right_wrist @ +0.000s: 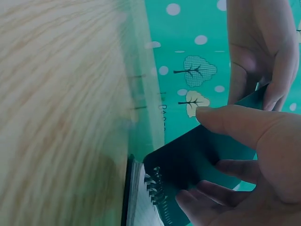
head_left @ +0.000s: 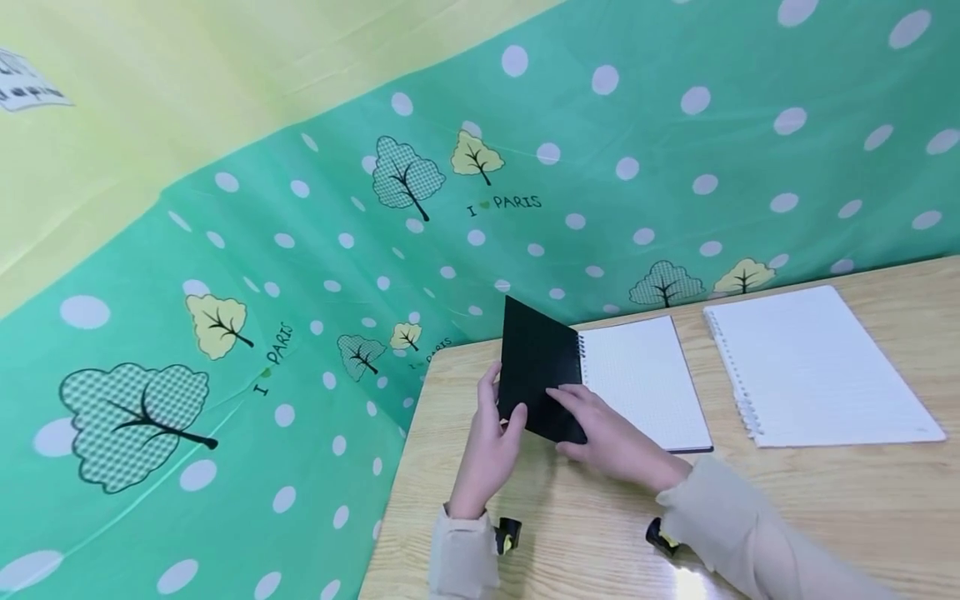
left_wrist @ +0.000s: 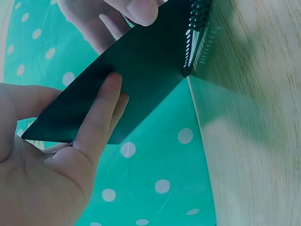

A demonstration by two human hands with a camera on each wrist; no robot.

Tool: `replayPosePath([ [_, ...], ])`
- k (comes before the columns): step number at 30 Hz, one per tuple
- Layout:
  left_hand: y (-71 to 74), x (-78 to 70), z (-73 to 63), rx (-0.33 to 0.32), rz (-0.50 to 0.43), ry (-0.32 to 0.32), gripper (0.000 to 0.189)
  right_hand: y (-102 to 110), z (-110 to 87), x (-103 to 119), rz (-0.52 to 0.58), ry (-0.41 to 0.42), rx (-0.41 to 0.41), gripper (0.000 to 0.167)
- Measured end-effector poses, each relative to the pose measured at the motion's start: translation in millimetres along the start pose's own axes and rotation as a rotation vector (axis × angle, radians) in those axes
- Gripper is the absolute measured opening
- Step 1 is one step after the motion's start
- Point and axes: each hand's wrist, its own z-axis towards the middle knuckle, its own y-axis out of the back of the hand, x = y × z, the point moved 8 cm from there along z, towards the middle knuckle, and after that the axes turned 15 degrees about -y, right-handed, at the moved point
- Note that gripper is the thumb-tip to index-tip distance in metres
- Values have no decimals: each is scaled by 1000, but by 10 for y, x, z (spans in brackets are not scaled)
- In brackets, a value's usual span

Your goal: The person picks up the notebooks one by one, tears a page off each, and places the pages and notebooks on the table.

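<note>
A spiral notebook (head_left: 641,379) with dotted white pages lies on the table, its black cover (head_left: 536,367) raised on the coil. My left hand (head_left: 491,446) holds the cover's outer side, thumb on the inner face and fingers behind it. In the left wrist view, those fingers (left_wrist: 96,115) lie along the dark outer face. At the lower edge, my right hand (head_left: 611,433) grips the cover, with fingertips on the inner face and the thumb at the edge. The black coil (right_wrist: 159,195) shows beside the page stack in the right wrist view.
A second spiral-bound pad (head_left: 817,367) of white lined paper lies to the right on the wooden table (head_left: 600,533). Behind and to the left hangs a green dotted curtain (head_left: 465,250) with tree prints, close against the table's edges.
</note>
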Motion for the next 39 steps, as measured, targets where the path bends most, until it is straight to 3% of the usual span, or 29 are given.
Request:
replayPosePath([
  [5, 34, 25, 4, -32, 18, 42, 62, -40, -27, 13, -47, 16, -20, 65],
  [14, 130, 205, -1, -89, 146, 125, 63, -130, -47, 2, -172, 79, -40, 58],
  [19, 124, 261, -21, -76, 202, 165, 70, -169, -73, 26, -240, 149, -35, 53],
  [25, 76, 272, -10, -54, 318, 153, 68, -170, -87, 25, -294, 173, -31, 49],
  [32, 78, 381, -32, -48, 441, 239, 71, -175, -71, 29, -376, 197, -40, 46],
  [39, 10, 516, -62, 3, 427, 280, 75, -201, -78, 35, -422, 231, -48, 42],
])
